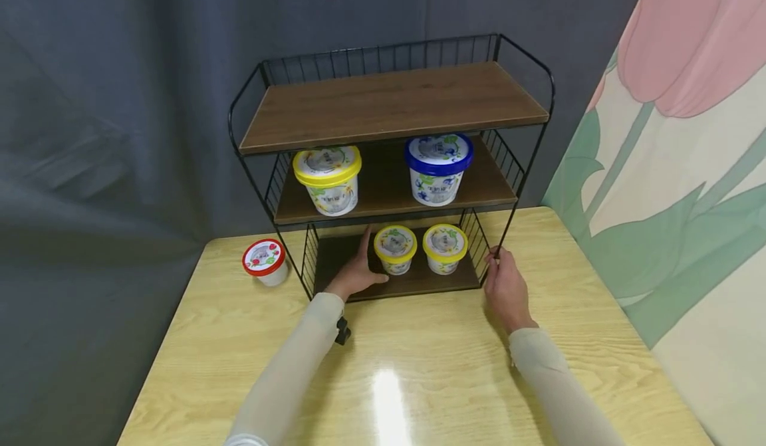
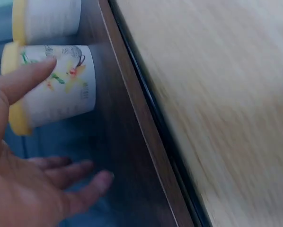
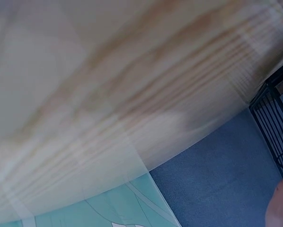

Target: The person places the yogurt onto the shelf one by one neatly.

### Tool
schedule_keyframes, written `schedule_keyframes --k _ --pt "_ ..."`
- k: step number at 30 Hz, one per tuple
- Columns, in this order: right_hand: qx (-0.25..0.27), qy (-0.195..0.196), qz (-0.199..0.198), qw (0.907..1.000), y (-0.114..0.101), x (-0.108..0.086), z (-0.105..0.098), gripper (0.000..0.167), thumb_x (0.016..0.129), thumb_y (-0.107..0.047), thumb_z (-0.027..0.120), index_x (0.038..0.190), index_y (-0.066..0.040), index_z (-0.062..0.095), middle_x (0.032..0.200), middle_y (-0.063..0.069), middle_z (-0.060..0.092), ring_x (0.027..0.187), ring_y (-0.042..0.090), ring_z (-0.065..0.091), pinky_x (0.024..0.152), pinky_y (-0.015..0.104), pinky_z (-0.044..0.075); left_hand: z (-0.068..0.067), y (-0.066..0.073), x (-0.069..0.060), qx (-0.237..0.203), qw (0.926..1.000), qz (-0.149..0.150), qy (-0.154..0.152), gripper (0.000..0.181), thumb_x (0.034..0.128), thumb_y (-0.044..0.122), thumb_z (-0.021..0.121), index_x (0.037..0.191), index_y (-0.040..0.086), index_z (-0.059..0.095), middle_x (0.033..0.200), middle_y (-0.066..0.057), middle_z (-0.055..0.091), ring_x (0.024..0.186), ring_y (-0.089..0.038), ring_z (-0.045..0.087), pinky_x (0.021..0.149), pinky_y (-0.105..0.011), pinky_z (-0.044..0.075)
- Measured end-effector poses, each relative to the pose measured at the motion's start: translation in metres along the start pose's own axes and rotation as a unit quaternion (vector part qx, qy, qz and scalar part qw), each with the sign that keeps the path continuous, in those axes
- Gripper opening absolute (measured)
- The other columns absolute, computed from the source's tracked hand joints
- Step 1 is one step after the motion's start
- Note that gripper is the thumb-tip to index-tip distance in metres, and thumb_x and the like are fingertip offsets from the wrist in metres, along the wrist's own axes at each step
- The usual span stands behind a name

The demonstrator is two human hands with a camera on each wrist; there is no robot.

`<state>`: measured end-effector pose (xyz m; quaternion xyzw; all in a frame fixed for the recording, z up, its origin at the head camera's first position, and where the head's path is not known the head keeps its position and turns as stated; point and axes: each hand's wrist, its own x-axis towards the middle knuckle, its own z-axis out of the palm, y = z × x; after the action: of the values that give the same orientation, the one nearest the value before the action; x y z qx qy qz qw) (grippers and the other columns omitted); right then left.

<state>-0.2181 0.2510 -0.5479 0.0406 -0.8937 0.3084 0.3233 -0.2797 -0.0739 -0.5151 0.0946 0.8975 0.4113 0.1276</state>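
Note:
A three-tier rack (image 1: 395,104) with brown boards and a black wire frame stands on the table. My left hand (image 1: 357,273) reaches onto its bottom board, thumb and fingers spread. Beside that hand sits a small yellow-lidded tub (image 1: 395,250); in the left wrist view the thumb crosses in front of this tub (image 2: 66,90), and whether it touches cannot be told. Another small yellow-lidded tub (image 1: 445,249) stands to its right. My right hand (image 1: 507,291) holds the rack's front right post near the bottom; only a sliver of that hand (image 3: 281,205) shows in the right wrist view.
The middle board carries a large yellow-lidded tub (image 1: 329,180) at left and a large blue-lidded tub (image 1: 439,169) at right. A small red-lidded tub (image 1: 265,262) is on the table (image 1: 239,339), left of the rack. A dark curtain (image 1: 120,133) hangs behind.

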Motion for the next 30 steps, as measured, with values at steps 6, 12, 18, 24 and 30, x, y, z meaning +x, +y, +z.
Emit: schedule_keyframes --k 6,12,18,24,30 --pt "-0.002 0.0 0.004 1.0 -0.002 0.004 -0.004 0.02 0.105 -0.009 0.041 0.119 0.001 0.051 0.104 0.019 0.061 0.071 0.031 0.061 0.059 0.05 0.049 0.009 0.001 -0.052 0.29 0.9443 0.077 0.134 0.076 0.0923 0.034 0.069 0.157 0.019 0.031 0.155 -0.015 0.042 0.131 -0.04 0.051 0.097 -0.059 0.047" --pt "0.003 -0.011 0.016 0.9998 -0.002 0.003 -0.002 0.024 0.106 -0.011 0.038 0.12 0.001 0.052 0.107 0.02 0.06 0.077 0.033 0.062 0.062 0.051 0.05 0.037 -0.015 -0.095 0.466 0.8456 0.167 0.2 0.04 0.0915 0.031 0.068 0.129 0.016 0.063 0.137 -0.01 0.059 0.124 -0.035 0.056 0.09 -0.051 0.05" --pt "0.001 -0.015 0.017 0.9997 -0.002 0.0 -0.001 0.024 0.105 -0.01 0.037 0.121 0.002 0.051 0.108 0.02 0.06 0.073 0.032 0.06 0.059 0.05 0.048 0.074 -0.033 -0.129 0.499 0.8187 0.249 0.138 0.039 0.0807 0.027 0.071 0.116 0.017 0.06 0.123 -0.006 0.06 0.118 -0.029 0.058 0.092 -0.046 0.05" --pt "-0.007 -0.01 0.02 0.9997 -0.001 0.0 -0.002 0.024 0.105 -0.01 0.038 0.122 0.002 0.05 0.109 0.021 0.058 0.067 0.031 0.057 0.056 0.048 0.045 0.091 -0.035 -0.14 0.466 0.825 0.296 0.12 0.017 0.0889 0.027 0.061 0.104 0.02 0.056 0.106 0.003 0.056 0.104 -0.018 0.055 0.086 -0.036 0.046" --pt "0.003 -0.015 0.018 0.9997 -0.004 -0.004 0.001 0.028 0.105 -0.01 0.037 0.127 0.003 0.048 0.111 0.021 0.059 0.074 0.033 0.062 0.061 0.05 0.047 0.06 -0.064 -0.136 0.432 0.8535 0.242 0.162 0.012 0.0896 0.024 0.06 0.1 0.02 0.059 0.11 0.001 0.06 0.107 -0.02 0.056 0.087 -0.037 0.043"
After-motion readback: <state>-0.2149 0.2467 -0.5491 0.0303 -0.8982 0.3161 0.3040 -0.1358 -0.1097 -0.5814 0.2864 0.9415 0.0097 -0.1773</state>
